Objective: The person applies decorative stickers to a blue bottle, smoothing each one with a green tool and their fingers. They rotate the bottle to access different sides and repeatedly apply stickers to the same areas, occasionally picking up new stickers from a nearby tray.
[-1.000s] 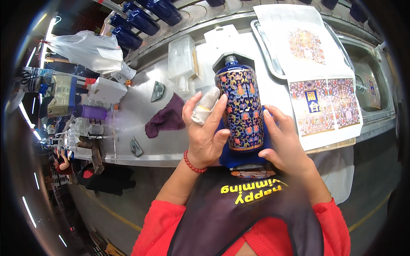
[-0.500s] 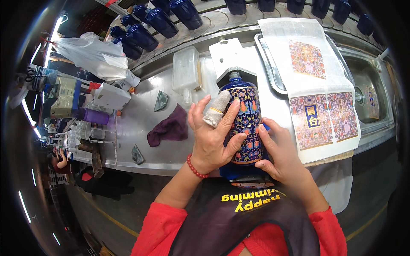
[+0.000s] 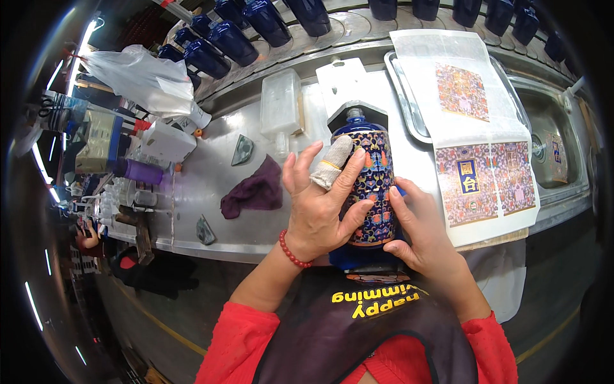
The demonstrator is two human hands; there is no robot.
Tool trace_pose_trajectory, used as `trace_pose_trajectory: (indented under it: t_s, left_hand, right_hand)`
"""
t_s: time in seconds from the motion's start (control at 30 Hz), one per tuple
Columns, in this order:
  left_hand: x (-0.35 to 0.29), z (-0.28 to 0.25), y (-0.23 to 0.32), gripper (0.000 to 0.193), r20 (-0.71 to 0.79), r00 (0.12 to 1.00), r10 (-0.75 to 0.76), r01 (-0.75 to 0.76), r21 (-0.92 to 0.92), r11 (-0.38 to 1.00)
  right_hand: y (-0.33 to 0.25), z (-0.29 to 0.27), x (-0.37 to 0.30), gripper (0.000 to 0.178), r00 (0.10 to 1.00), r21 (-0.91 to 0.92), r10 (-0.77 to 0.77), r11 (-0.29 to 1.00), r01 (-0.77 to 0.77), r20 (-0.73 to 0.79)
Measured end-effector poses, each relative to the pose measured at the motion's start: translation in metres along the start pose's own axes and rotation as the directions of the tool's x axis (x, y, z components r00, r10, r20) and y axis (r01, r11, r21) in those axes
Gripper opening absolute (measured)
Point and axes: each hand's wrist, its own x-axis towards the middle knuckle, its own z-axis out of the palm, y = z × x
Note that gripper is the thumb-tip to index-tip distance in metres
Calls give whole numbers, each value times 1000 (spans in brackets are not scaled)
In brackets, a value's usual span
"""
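Observation:
A dark blue glass bottle [image 3: 374, 224] lies in front of me, its neck pointing away, wrapped in a colourful floral decal. My left hand [image 3: 323, 214] rests on the bottle's left side with fingers spread, thumb and one finger touching the patterned surface. A pale cloth finger cover [image 3: 332, 163] sits on one of its fingers. Along the bottle's right edge, my right hand [image 3: 419, 224] holds its lower part between thumb and fingers. Beyond the neck stands a grey angled holder [image 3: 355, 105], touching or very close to the bottle's shoulder.
Printed decal sheets [image 3: 483, 185] lie to the right, partly over a metal tray [image 3: 400, 89], beside a steel sink [image 3: 569, 134]. At left are a purple cloth [image 3: 256, 189] and a clear rectangular container [image 3: 279, 102]. Several blue bottles [image 3: 265, 22] stand on a curved conveyor behind.
The blue bottles on the conveyor have shifted to the right. My left hand's covered finger has slid slightly right across the decal. The right hand keeps its hold.

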Motion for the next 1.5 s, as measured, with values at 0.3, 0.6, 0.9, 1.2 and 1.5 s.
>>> trace_pose_trajectory:
  t_s: [0.3,0.6,0.9,1.2,1.5]
  left_hand:
    - [-53,23,1,97,-176,984,40,-79,-224,971]
    - [-50,5,16,55,-283,926,251,-174,270,947]
    - [-58,22,12,39,-333,931,153,-88,200,976]
    - [-57,23,8,83,-160,950,-269,126,-591,797]
    - [-53,46,20,102,-56,898,-436,326,-580,746]
  right_hand:
    - [7,-6,-3,88,1000,-26,9,1000,-10,-26]
    - [12,-14,-5,93,993,1,106,994,-106,-48]
    - [4,-21,2,90,995,-79,97,992,-96,11]
    - [0,-27,38,79,999,-239,-8,971,19,47]
    - [-20,-31,98,57,976,-435,0,895,98,218]
